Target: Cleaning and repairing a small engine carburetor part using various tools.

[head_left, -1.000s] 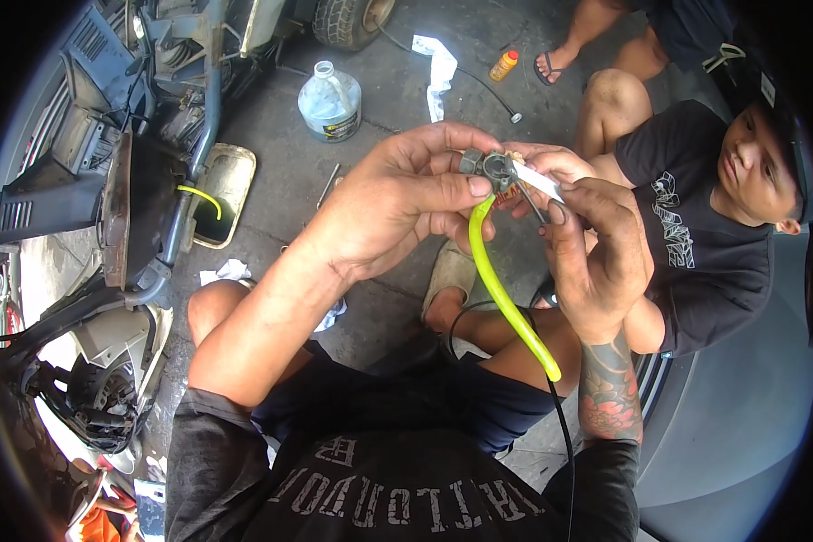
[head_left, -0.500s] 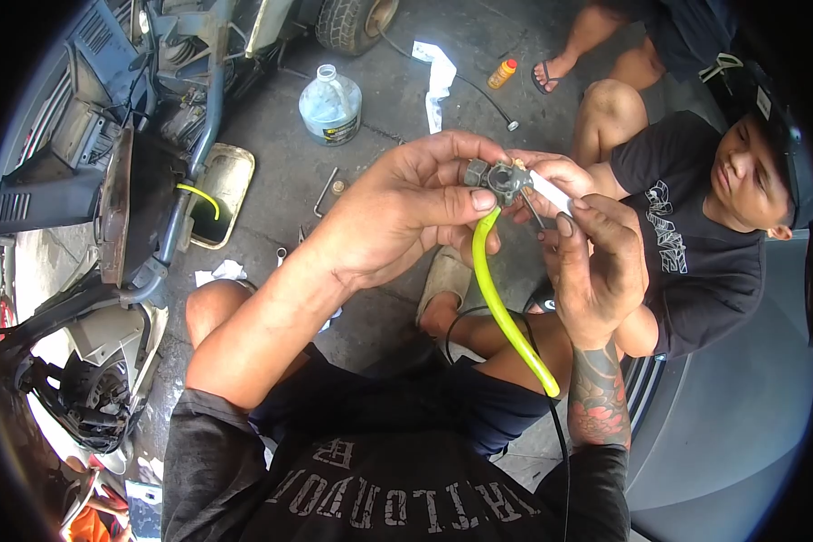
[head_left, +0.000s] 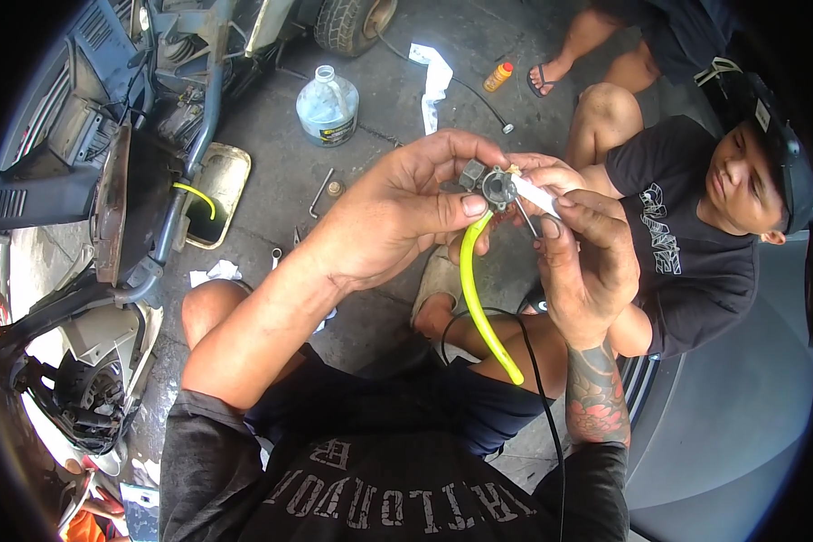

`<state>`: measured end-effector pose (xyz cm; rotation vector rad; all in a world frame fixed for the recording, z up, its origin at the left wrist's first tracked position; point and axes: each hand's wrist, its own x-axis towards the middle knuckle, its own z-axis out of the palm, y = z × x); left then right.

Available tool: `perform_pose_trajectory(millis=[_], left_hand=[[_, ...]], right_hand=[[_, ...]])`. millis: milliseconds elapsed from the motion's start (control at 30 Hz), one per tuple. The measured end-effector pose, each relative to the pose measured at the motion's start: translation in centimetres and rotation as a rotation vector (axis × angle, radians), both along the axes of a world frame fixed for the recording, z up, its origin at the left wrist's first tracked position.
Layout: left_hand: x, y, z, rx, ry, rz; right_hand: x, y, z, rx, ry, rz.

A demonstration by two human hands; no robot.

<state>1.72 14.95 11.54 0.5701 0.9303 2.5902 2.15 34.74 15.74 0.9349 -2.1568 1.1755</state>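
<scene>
My left hand [head_left: 397,203] is closed round a small dark metal carburetor [head_left: 498,188] with a round opening. A bright yellow-green hose [head_left: 479,298] hangs from its underside. My right hand [head_left: 592,262], just to the right, pinches a white strip [head_left: 535,195] between thumb and fingers. The strip's far end lies against the carburetor's right side. A thin metal rod [head_left: 526,219] slants beside it; I cannot tell who holds its lower end. Behind the strip a co-worker's hand [head_left: 551,172] reaches close to the carburetor, its fingertips partly hidden.
A co-worker in a dark shirt [head_left: 686,208] sits close at the right. Motorcycle frame parts [head_left: 209,108] stand at the left beside a shallow pan [head_left: 232,172]. On the floor are a clear jug [head_left: 327,107], a hex key [head_left: 321,192] and an orange bottle [head_left: 498,77].
The carburetor has turned slightly and shifted a little left. Its hose end has swung left and up. The white strip and my right hand have moved slightly left.
</scene>
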Motion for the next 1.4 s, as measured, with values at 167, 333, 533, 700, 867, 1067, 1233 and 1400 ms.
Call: perform_pose_trajectory(millis=[167, 333, 533, 700, 867, 1067, 1233, 1400], left_hand=[[0.2, -0.1, 0.1, -0.010, 0.006, 0.004], [0.2, -0.2, -0.1, -0.003, 0.025, -0.001], [0.5, -0.3, 0.2, 0.043, 0.013, -0.026], [0.5, -0.3, 0.3, 0.057, 0.006, -0.029], [0.6, -0.3, 0.3, 0.058, 0.003, -0.044], [0.6, -0.1, 0.2, 0.065, 0.003, -0.043], [0.8, -0.2, 0.2, 0.060, 0.016, -0.036], [0.8, -0.1, 0.1, 0.046, 0.005, -0.040]], right_hand=[[0.0, 0.2, -0.2, -0.051, -0.048, -0.042], [0.4, -0.1, -0.2, -0.044, -0.054, 0.002], [0.5, -0.6, -0.4, -0.136, -0.106, 0.053], [0.8, -0.7, -1.1, -0.141, -0.131, 0.042], [1.0, -0.7, -1.3, -0.283, -0.161, 0.039], [1.3, -0.5, -2.1, -0.265, -0.198, 0.046], [0.7, -0.3, -1.6, -0.190, -0.082, 0.156], [0.9, 0.7, -2.3, -0.082, -0.072, 0.080]])
